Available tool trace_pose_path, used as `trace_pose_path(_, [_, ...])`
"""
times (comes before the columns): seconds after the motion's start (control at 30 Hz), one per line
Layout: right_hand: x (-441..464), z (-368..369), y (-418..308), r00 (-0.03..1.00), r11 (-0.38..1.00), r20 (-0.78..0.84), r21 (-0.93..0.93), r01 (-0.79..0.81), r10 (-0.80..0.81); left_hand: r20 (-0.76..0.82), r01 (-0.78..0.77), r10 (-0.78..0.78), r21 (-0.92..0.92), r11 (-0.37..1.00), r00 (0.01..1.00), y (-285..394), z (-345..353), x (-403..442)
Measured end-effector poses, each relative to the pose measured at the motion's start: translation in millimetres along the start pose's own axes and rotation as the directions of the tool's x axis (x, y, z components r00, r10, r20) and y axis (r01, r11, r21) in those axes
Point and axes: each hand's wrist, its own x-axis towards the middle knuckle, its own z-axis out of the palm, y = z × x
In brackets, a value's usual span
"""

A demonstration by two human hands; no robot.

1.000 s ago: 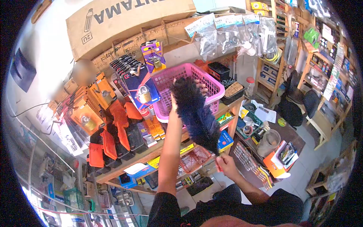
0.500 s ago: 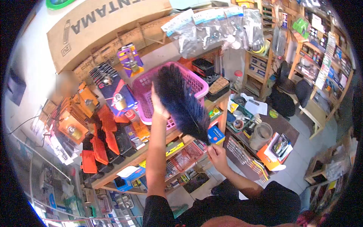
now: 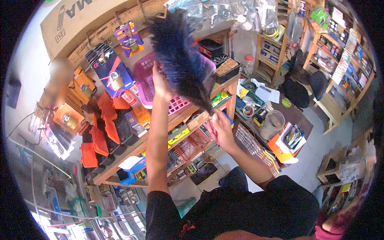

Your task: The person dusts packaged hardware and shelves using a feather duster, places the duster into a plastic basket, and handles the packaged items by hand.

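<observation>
A dark blue-black feather duster (image 3: 176, 56) is raised in front of me, feathers up, tilting to the left. Around its red handle, below the feathers, my right hand (image 3: 221, 130) is closed. My left hand (image 3: 163, 84) is against the left side of the feathers, fingers pointing up and apart, partly hidden by the plumes. Behind both sits a pink plastic basket (image 3: 144, 80) on the wooden counter, largely covered by the duster. A carded padlock (image 3: 116, 80) lies to the left of the basket.
Orange-lidded boxes (image 3: 98, 140) and more carded padlocks (image 3: 69, 119) line the counter's left side. Plastic packets (image 3: 256, 16) hang at the back. On the right, a low table holds a clear tub (image 3: 273, 123) and an orange box of pens (image 3: 282, 148). Stocked shelves (image 3: 340, 52) stand beyond.
Both hands and the duster have risen in view, and the duster stands more upright. The red handle now shows in my right hand. The view has shifted slightly downward.
</observation>
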Motion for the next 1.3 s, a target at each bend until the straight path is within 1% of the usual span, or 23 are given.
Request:
trace_pose_path(0.03, [-0.8, -4.3, 4.6, 0.999, 0.999, 0.034, 0.028, -0.021, 0.020, -0.021, -0.013, 0.013, 0.027, 1.000, 1.000, -0.4, 2.6, -0.8])
trace_pose_path(0.07, [1.9, -6.7, 10.2, 0.998, 0.999, 0.061, 0.048, -0.017, 0.014, 0.061, -0.021, 0.019, 0.038, 0.999, 0.998, -2.1, -12.0, 9.2])
trace_pose_path(0.17, [17.8, 11.9, -10.1, 0.995, 0.999, 0.098, 0.039, -0.021, 0.017, -0.028, 0.059, -0.060, -0.007, 0.998, 0.998, 4.8, 26.2, -17.6])
trace_pose_path(0.2, [27.8, 12.0, -5.9, 0.992, 0.999, 0.125, 0.037, -0.037, 0.032, 0.029, 0.054, -0.054, 0.003, 0.999, 0.998, 3.7, 24.8, -17.9])
trace_pose_path(0.23, [38.4, 9.0, 5.2, 0.993, 0.996, 0.100, -0.059, -0.064, 0.070, 0.063, 0.056, -0.054, -0.034, 0.998, 0.997, 0.7, 13.6, -10.1])
trace_pose_path(0.3, [50.7, 8.3, 25.0, 0.996, 0.970, 0.087, -0.245, 0.001, 0.021, 0.129, 0.052, -0.039, -0.104, 0.993, 0.991, -4.4, -15.5, 6.7])
trace_pose_path(0.33, [52.3, 3.0, 37.6, 0.999, 0.947, 0.032, -0.318, 0.040, -0.031, 0.079, -0.011, 0.018, -0.094, 0.996, 0.997, -3.0, -5.6, 0.1])
trace_pose_path(0.37, [52.4, -4.5, 49.4, 0.996, 0.917, -0.016, -0.392, 0.076, -0.090, 0.103, -0.011, 0.018, -0.065, 0.998, 0.995, -4.1, -7.5, -0.1])
trace_pose_path(0.4, [49.7, -10.2, 58.6, 0.998, 0.892, -0.022, -0.450, 0.050, -0.066, 0.127, -0.018, 0.022, -0.039, 0.999, 0.992, -5.0, -12.9, 2.4])
trace_pose_path(0.43, [46.1, -16.4, 68.5, 0.999, 0.881, -0.014, -0.473, 0.025, -0.036, 0.152, -0.027, 0.029, -0.016, 1.000, 0.988, -4.5, -15.5, 4.5])
trace_pose_path(0.47, [43.9, -22.8, 89.0, 0.998, 0.908, -0.044, -0.418, 0.017, -0.039, -0.066, 0.010, -0.005, 0.076, 0.997, 0.998, -2.5, -11.9, 1.0])
trace_pose_path(0.5, [40.3, -20.5, 93.7, 0.996, 0.933, -0.080, -0.361, 0.008, -0.039, -0.063, 0.022, -0.017, 0.086, 0.996, 0.998, -2.9, -11.7, 0.3])
trace_pose_path(0.6, [22.6, -28.3, 89.0, 0.993, 0.841, -0.052, -0.538, 0.058, -0.102, -0.028, 0.076, -0.074, 0.069, 0.995, 0.997, -3.9, -8.6, 1.6])
trace_pose_path(0.7, [8.8, -24.9, 78.0, 0.994, 0.845, -0.072, -0.534, 0.033, -0.084, -0.043, -0.001, 0.006, 0.122, 0.993, 0.999, -3.0, -4.4, -1.8])
trace_pose_path(0.8, [-11.0, -34.1, 90.6, 0.998, 0.807, -0.051, -0.590, -0.004, -0.032, 0.073, 0.020, -0.020, 0.004, 1.000, 0.997, -2.6, -5.6, 2.5])
trace_pose_path(0.9, [-48.9, -35.6, 83.5, 0.973, 0.869, 0.029, -0.457, -0.190, 0.229, 0.073, 0.025, -0.019, -0.080, 0.997, 0.997, -0.6, -4.8, -4.9])
trace_pose_path(0.97, [-74.0, -43.0, 87.3, 0.969, 0.869, 0.085, -0.465, -0.166, 0.231, 0.317, 0.133, -0.082, -0.144, 0.980, 0.945, 0.4, -19.6, 8.3])
trace_pose_path(1.03, [-106.1, -61.4, 95.9, 0.969, 0.871, 0.109, -0.468, -0.149, 0.224, 0.578, 0.225, -0.112, -0.128, 0.966, 0.808, -1.2, -40.9, 23.1])
trace_pose_path(1.1, [-131.9, -87.6, 115.7, 0.974, 0.876, 0.105, -0.464, -0.131, 0.201, 0.400, 0.212, -0.141, -0.139, 0.967, 0.906, 1.5, -33.3, 19.4])
trace_pose_path(1.17, [-131.5, -92.0, 122.1, 0.990, 0.982, 0.022, -0.135, -0.132, 0.136, 0.262, 0.177, -0.138, -0.133, 0.975, 0.955, 3.0, -18.5, 7.6])
trace_pose_path(1.2, [-129.8, -91.3, 121.1, 0.994, 0.994, -0.021, -0.017, -0.108, 0.107, 0.109, 0.072, -0.074, 0.028, 0.997, 0.991, 5.4, -5.3, -1.7])
trace_pose_path(1.23, [-126.8, -87.6, 116.9, 0.995, 0.993, -0.065, 0.099, -0.072, 0.078, 0.550, 0.232, -0.057, -0.255, 0.939, 0.833, 4.8, -14.8, 5.3])
trace_pose_path(1.3, [-94.1, -68.6, 113.2, 0.989, 0.974, -0.147, 0.223, 0.047, -0.014, 0.289, 0.075, -0.056, -0.054, 0.996, 0.956, 2.2, -14.5, 2.5])
